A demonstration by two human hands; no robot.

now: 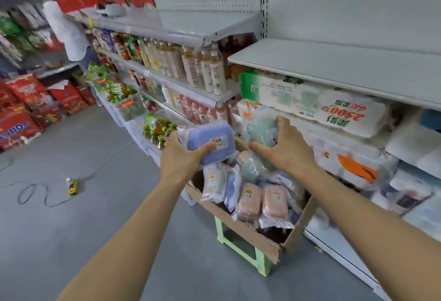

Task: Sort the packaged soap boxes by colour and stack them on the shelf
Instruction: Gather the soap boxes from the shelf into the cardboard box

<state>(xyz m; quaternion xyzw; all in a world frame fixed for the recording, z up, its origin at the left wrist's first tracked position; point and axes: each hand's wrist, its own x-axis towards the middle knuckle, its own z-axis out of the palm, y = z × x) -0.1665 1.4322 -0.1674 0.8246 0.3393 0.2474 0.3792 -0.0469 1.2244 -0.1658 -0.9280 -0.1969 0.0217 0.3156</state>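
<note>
Head view: the left hand (183, 157) holds a blue soap box (210, 141) and the right hand (284, 147) a green soap box (261, 131), each grip curled around its box above the cardboard carton (257, 233). Light, rigid boxes in slick, crinkly film, I judge — best held across the body, not the loose wrap.

Single head-worn wide-angle view, looking forward and down, close over both forearms

Both bare forearms stretched forward, hands raised side by side. Left hand (185, 157) curled in a grip, thumb on top. Right hand (284, 149) spread wide, fingers and thumb clasping.
</note>
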